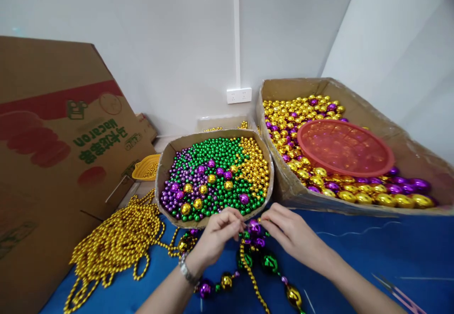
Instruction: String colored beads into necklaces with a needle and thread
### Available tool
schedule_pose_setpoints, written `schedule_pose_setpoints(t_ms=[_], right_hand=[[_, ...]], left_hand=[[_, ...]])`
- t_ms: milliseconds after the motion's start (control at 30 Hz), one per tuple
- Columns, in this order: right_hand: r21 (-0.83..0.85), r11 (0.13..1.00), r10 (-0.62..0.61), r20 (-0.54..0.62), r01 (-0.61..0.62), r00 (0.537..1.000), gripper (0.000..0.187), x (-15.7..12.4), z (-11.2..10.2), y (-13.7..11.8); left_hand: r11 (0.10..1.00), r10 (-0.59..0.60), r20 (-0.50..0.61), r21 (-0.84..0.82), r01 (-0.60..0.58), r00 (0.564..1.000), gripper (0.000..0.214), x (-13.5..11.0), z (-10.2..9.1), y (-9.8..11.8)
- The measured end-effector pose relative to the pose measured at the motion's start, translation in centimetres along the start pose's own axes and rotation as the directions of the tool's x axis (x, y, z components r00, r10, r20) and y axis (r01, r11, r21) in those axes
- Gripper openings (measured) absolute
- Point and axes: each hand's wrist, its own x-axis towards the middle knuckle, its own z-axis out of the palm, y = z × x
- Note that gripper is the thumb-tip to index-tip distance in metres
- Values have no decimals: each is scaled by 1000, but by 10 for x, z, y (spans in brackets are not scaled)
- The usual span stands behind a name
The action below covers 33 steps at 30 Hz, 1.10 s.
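A strand of purple, green and gold beads (pixel 227 282) hangs in loops over the blue table, under and between my hands. My left hand (pixel 220 231), with a bracelet at the wrist, is closed in a pinch at the strand's upper end. Facing it, my right hand (pixel 289 231) pinches the other side, beside a large purple bead (pixel 254 228). What lies right between the fingertips is small and partly hidden. A string of small gold beads (pixel 250 269) drops between my hands. Just beyond them stands a cardboard box (pixel 165 212) of loose small green, purple and gold beads.
A larger carton (pixel 301 198) at right holds big gold and purple beads with a red plastic basin (pixel 345 147) on top. Gold bead strings (pixel 117 240) pile at left, near a yellow basket (pixel 140 172) and a tall carton (pixel 53 162). Pink-handled scissors (pixel 397 292) lie at right.
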Motion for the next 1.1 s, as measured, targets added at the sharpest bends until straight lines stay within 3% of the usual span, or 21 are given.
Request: schedule_pose_setpoints(t_ms=[67,133,167,233,300,367,433,500,567,733,800,867,900,1000,1100], right_hand=[[120,988,102,-42,-96,994,26,-8,-5,9],[427,876,281,-76,-224,957,30,-17,-1,16],[616,746,373,-73,-253,925,31,-21,5,19],[896,394,495,-20,-204,869,30,-25,20,20],[990,106,519,25,-94,854,30,-25,34,17],[999,-35,494,32,-17,869,28,-23,42,12],[998,-67,480,13,21,877,28,-21,44,9],[1000,-19,487,-8,20,874,29,-21,45,9],[995,100,502,-36,-17,864,32,-24,49,12],[932,338,492,-55,-132,869,33,-33,53,24],[799,566,427,-71,-205,901,29,-33,43,27],[490,851,292,-146,-187,945,28,-32,28,28],[313,941,197,-190,-131,962,26,-30,20,28],[-44,996,-92,-254,84,963,17,-19,4,22],[-177,955,-274,-219,238,937,16,2,6,14]], left_hand=[[945,-73,-27,-323,61,997,22,-1,-8,-4],[836,-124,-51,-543,76,991,20,-3,-11,-10],[780,-144,-56,-621,78,988,20,-3,-11,-12],[687,-165,-56,-723,74,985,19,-2,-5,-15],[635,-160,-53,-770,61,986,20,0,5,-14],[615,-133,-67,-788,29,989,19,4,15,-12],[613,-104,-99,-790,-14,990,20,7,21,-10],[642,-88,-127,-765,-41,988,20,9,21,-12],[702,-93,-137,-712,-33,986,23,8,17,-17],[796,-197,-127,-600,83,972,25,5,4,-28],[837,-208,-110,-535,118,972,27,6,4,-24],[883,-201,-71,-445,149,977,30,8,7,-16],[901,-203,-44,-400,169,978,29,9,9,-11],[944,-212,16,-256,209,977,24,12,14,0],[976,-194,59,-86,199,979,25,13,17,5]])
